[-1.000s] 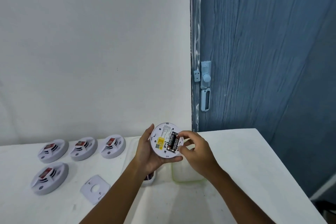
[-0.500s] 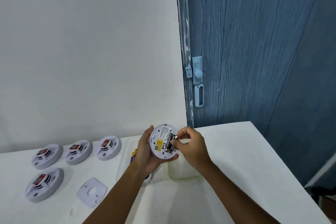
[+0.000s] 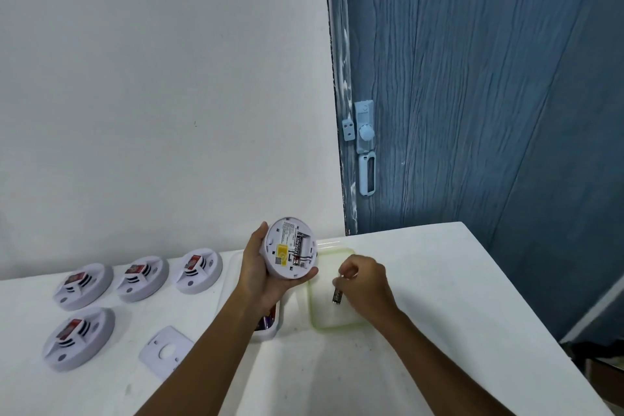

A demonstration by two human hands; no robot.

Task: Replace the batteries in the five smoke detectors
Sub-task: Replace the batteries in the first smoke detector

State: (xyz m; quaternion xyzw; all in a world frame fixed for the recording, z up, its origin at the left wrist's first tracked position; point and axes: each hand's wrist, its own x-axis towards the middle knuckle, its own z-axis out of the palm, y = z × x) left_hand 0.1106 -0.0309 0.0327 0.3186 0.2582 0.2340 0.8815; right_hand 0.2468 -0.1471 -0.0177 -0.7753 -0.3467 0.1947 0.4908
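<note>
A: While the left hand [image 3: 266,275] cups the open smoke detector [image 3: 291,248] back side up, above the table [image 3: 422,280], what's inside?

B: One battery [image 3: 298,246] seated in the compartment, slot next to it looks bare. Red wire and a yellow label [image 3: 282,252] visible. Fingers curl under the lower rim, thumb along the left edge.

A: Right hand [image 3: 364,284]?

B: Curled, pinching a loose battery [image 3: 337,294] by its top end; the battery hangs down over the green-rimmed container [image 3: 332,326]. Can't tell if it touches the container floor.

A: Where's that container?

B: On the table, just right of the detector hand. Just left of it, a white tray [image 3: 270,333], mostly hidden under the left forearm, with something purple in it, too covered to name.

A: Other detectors?

B: Four on the table at left, all face up with red tags. Three in a row near the wall: far-left detector [image 3: 84,285], middle detector [image 3: 143,277], right detector [image 3: 199,270]. Front detector [image 3: 79,338] sits closer to the camera, below the far-left one.

A: Anything else?

B: White mounting plate [image 3: 165,351] lying flat, right of the front detector, next to the left forearm. Blue door [image 3: 472,94] with pale latch [image 3: 364,132] behind the table corner.
</note>
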